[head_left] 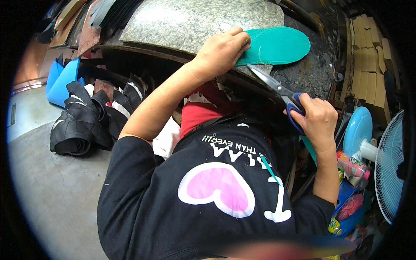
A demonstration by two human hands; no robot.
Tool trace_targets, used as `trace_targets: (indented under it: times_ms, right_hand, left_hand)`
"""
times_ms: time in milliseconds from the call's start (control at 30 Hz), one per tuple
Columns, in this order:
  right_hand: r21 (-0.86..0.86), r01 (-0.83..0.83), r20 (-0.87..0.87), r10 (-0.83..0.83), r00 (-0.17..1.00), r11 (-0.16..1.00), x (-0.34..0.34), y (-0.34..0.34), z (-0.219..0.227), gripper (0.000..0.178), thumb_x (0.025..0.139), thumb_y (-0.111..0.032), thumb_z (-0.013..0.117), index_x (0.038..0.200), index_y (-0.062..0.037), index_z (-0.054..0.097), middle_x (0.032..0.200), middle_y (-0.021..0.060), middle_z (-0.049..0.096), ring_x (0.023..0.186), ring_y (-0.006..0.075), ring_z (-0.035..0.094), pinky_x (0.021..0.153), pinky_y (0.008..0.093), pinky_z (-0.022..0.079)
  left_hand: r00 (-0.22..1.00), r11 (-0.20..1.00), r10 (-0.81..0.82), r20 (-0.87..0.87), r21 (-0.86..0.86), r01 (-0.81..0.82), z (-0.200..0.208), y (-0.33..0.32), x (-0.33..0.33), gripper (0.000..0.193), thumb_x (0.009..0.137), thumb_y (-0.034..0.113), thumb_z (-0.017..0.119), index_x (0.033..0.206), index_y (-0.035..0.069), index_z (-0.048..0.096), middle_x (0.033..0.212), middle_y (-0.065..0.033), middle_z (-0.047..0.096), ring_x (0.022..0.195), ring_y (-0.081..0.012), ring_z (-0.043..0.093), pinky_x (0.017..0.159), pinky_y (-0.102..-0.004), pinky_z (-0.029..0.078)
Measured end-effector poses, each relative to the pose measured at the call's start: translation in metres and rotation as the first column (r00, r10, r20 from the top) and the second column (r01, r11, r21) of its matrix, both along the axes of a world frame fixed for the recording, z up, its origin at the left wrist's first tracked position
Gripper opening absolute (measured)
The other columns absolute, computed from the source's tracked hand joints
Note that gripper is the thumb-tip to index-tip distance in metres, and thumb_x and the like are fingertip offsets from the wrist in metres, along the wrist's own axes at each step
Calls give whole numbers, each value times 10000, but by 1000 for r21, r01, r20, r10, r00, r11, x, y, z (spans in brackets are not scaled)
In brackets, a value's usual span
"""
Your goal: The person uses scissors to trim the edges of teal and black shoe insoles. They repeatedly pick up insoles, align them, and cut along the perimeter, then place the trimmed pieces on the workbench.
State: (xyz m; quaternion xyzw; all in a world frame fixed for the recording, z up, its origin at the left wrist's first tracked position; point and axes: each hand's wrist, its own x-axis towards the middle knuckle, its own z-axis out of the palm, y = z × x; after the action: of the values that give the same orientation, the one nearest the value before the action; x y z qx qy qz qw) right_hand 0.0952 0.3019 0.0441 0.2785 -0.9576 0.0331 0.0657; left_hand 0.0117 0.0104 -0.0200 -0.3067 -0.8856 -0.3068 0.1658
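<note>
Teal, sole-shaped fabric piece (284, 45) sits over the speckled grey worktop (173, 21), pinched in the left hand (225, 48), apparently for steadiness beside the blue-handled metal scissors (282, 90) gripped by the right hand (318, 118)

The insole (284, 45) is far, over the bench (312, 78); the scissors (284, 92) are nearer; rolls (76, 132) lie left on the floor (65, 186); a fan (390, 169) is right.

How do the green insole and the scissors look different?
The insole shows a green face, while the scissors are silver and blue. The insole is broad and round-ended; the scissors taper to a point. The left hand grips the insole, the right hand the scissors. Both, then, are held in a bare hand.
</note>
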Motion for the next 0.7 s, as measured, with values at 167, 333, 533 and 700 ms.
trace_targets:
  times_ms: [167,333,533,700]
  right_hand:
    - [-100,135,90,-126,988,986,2,18,16,428,648,-366,869,916,-95,673,712,97,633,672,311,635,627,423,482]
    - [10,121,-27,-121,992,993,-2,26,16,431,659,-417,848,901,-110,666,720,78,640,695,277,636,644,412,481]
    - [-8,136,-5,-136,991,991,-6,27,-2,424,672,-377,856,936,-101,670,741,90,643,696,290,636,634,408,479]
    - [-114,169,127,-154,980,979,-8,30,-14,329,740,-292,830,919,-86,647,708,73,648,611,213,629,589,355,475]
  left_hand:
    - [1000,993,-14,9,-120,15,8,4,5,259,949,230,636,1203,188,602,1047,-99,613,822,-312,674,697,-420,562]
    - [1000,966,-24,11,-259,26,13,9,10,333,922,319,674,1254,329,638,1088,-73,609,814,-272,689,669,-401,570]
    - [999,995,29,25,-100,-27,2,7,5,225,915,269,689,1130,205,675,1039,-100,621,828,-271,693,707,-384,562]
    - [996,992,76,47,94,-80,8,7,8,259,901,227,706,1126,112,649,1017,-105,635,835,-289,676,729,-373,547]
